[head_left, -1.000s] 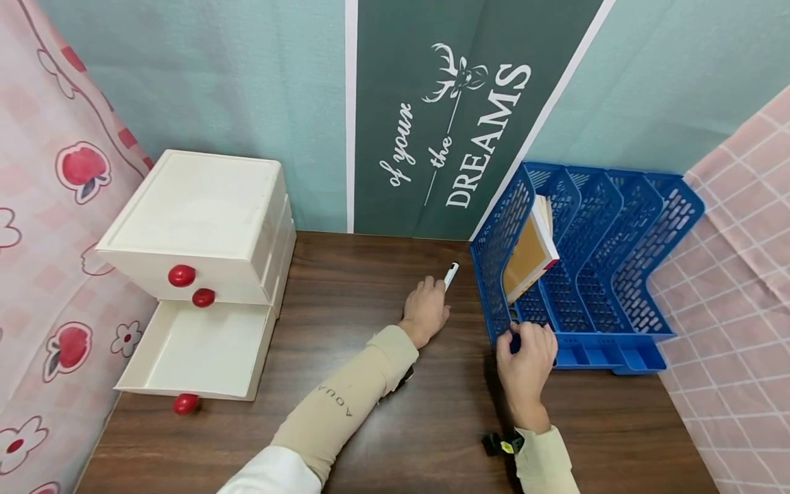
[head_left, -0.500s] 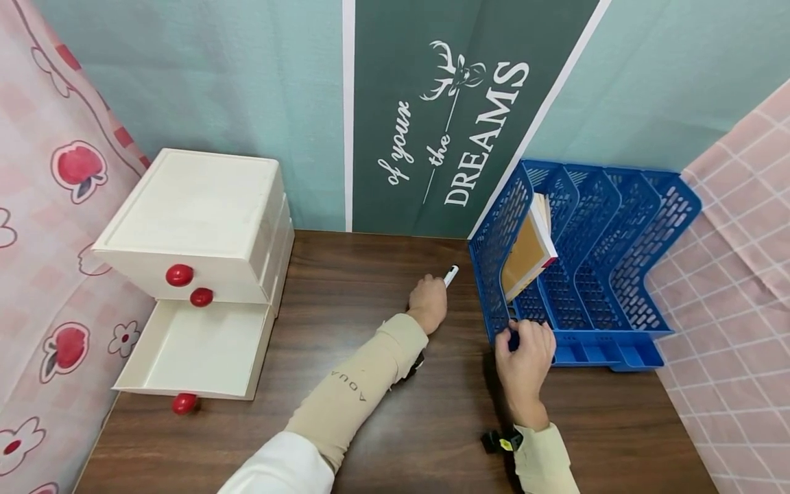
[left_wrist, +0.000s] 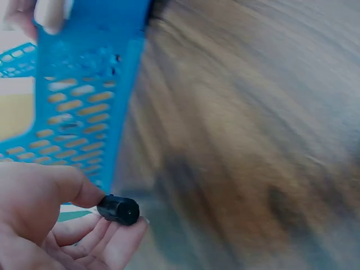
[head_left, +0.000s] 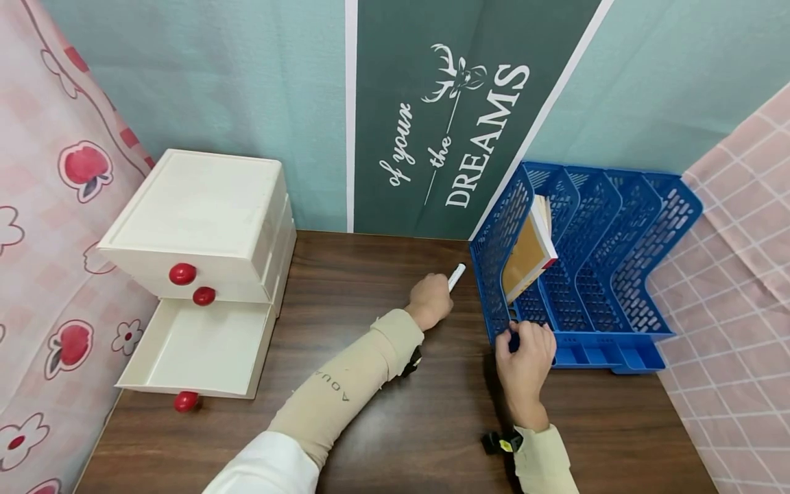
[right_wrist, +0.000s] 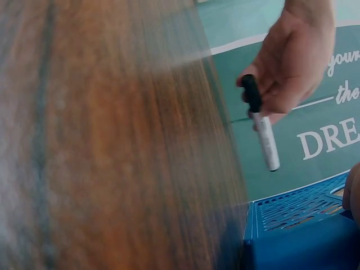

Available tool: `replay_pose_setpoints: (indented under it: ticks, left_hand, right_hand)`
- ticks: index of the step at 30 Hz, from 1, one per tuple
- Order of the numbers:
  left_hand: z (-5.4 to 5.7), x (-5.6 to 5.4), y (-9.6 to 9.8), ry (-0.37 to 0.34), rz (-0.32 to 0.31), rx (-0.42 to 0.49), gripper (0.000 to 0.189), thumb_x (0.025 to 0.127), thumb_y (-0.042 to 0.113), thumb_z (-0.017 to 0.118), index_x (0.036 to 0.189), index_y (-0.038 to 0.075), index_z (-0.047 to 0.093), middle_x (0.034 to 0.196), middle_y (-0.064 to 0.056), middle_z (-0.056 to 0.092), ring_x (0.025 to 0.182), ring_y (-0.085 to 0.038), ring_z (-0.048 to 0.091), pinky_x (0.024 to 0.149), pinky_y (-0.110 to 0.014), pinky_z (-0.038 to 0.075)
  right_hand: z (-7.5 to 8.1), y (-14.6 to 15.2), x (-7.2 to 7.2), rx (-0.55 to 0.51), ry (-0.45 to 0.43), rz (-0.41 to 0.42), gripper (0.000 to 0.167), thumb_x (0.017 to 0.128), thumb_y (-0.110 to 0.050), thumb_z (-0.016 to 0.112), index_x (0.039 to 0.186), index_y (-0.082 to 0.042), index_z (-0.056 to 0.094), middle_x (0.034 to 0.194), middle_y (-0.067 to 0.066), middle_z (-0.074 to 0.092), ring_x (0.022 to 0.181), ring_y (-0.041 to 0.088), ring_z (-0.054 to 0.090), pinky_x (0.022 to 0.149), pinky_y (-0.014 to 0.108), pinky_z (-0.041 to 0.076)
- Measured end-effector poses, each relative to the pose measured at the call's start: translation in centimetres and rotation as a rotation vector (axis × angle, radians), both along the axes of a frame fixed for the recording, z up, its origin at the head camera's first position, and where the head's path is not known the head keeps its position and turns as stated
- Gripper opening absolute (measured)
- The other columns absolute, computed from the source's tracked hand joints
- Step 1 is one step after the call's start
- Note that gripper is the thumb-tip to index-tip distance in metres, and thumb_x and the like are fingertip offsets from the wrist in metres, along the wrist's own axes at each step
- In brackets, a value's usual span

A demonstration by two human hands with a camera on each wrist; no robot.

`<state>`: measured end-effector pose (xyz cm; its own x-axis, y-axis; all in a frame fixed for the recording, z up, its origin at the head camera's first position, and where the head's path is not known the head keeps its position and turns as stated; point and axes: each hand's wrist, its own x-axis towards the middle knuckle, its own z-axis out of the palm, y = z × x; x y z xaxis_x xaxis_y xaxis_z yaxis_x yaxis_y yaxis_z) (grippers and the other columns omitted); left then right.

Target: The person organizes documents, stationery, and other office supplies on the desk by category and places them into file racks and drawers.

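Note:
My left hand (head_left: pixel 430 302) pinches a marker (head_left: pixel 457 276) with a white body and a black cap, left of the blue file rack (head_left: pixel 484 274). In the right wrist view the marker (right_wrist: pixel 266 138) shows clear of the wooden table, its black end between thumb and fingers. The left wrist view has the black cap (left_wrist: pixel 119 210) poking out of the left hand (left_wrist: pixel 62 225). My right hand (head_left: pixel 527 360) grips the front left corner of the rack, its fingertips partly hidden. A book (head_left: pixel 527 257) with a tan cover leans in the rack's leftmost slot.
On the left stands a white drawer unit (head_left: pixel 191 206) with red knobs. Its bottom drawer (head_left: pixel 204 350) is pulled out. Small blue trays (head_left: pixel 601 355) jut from the rack's front. Curtains hang at both sides and a printed cloth covers the back wall.
My left hand has shifted slightly to the right with the marker, which shows more of its white body. The right hand keeps its place on the rack.

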<state>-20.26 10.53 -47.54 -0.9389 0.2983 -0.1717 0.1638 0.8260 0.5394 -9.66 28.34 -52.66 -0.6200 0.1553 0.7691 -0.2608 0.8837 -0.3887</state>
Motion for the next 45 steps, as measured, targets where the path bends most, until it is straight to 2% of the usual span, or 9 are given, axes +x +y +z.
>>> replay_pose_setpoints:
  ticks: [10,17,21,27,34,40,45]
  left_hand:
    - [3.5,0.7,-0.7,-0.073,-0.067,0.054,0.011,0.094,0.012,0.068,0.101,0.004,0.064,0.080,-0.005,0.062,0.061,-0.015,0.056,0.053,-0.028,0.048]
    - [6.0,1.8,-2.3,-0.084,-0.151,0.059,0.010,0.094,0.013,0.069,0.097,0.005,0.062,0.081,-0.005,0.061,0.062,-0.016,0.053,0.056,-0.027,0.046]
    - [7.1,2.6,-3.5,-0.093,-0.197,0.108,0.013,0.094,0.012,0.069,0.104,0.005,0.063,0.082,-0.005,0.061,0.064,-0.016,0.053,0.058,-0.028,0.046]
    - [8.5,3.9,-5.1,-0.135,-0.242,0.163,0.029,0.093,0.011,0.069,0.121,0.004,0.062,0.084,-0.003,0.063,0.060,-0.013,0.056,0.056,-0.026,0.047]
    - [10.2,5.5,-7.1,-0.162,-0.274,0.200,0.042,0.091,0.009,0.069,0.132,0.004,0.058,0.080,-0.001,0.064,0.055,-0.010,0.056,0.055,-0.025,0.047]
    - [10.9,6.4,-10.3,-0.145,-0.284,0.243,0.040,0.087,0.007,0.071,0.125,0.004,0.060,0.078,0.000,0.062,0.058,-0.010,0.054,0.056,-0.025,0.046]
    - [11.6,6.8,-12.7,-0.143,-0.289,0.210,0.037,0.084,0.006,0.071,0.120,0.005,0.062,0.079,0.001,0.060,0.062,-0.010,0.053,0.059,-0.024,0.045]
  right_hand:
    - [0.0,0.0,0.0,0.007,0.006,0.001,0.008,0.078,0.004,0.061,0.086,0.004,0.060,0.082,0.022,0.062,0.083,0.044,0.056,0.107,0.059,0.034]
    - [0.1,0.0,0.0,-0.002,0.003,0.001,0.008,0.078,0.004,0.061,0.086,0.004,0.060,0.083,0.022,0.062,0.084,0.043,0.056,0.108,0.059,0.033]
    - [0.1,-0.1,0.0,-0.009,-0.003,0.001,0.008,0.078,0.005,0.062,0.086,0.004,0.060,0.083,0.022,0.062,0.084,0.043,0.056,0.108,0.059,0.033]
    - [0.1,-0.1,0.0,-0.019,-0.005,-0.002,0.007,0.079,0.005,0.062,0.086,0.004,0.060,0.083,0.022,0.062,0.085,0.043,0.056,0.108,0.058,0.033]
    - [0.1,-0.2,0.0,-0.014,-0.004,0.005,0.007,0.079,0.005,0.062,0.085,0.005,0.060,0.082,0.022,0.062,0.084,0.043,0.056,0.108,0.059,0.033]
    - [0.2,-0.2,0.0,-0.018,0.001,0.003,0.008,0.077,0.006,0.063,0.084,0.004,0.059,0.082,0.022,0.062,0.084,0.043,0.057,0.108,0.060,0.033]
    - [0.1,-0.2,0.0,-0.018,-0.001,0.000,0.006,0.079,0.005,0.062,0.084,0.004,0.060,0.082,0.022,0.062,0.084,0.043,0.056,0.108,0.059,0.034]
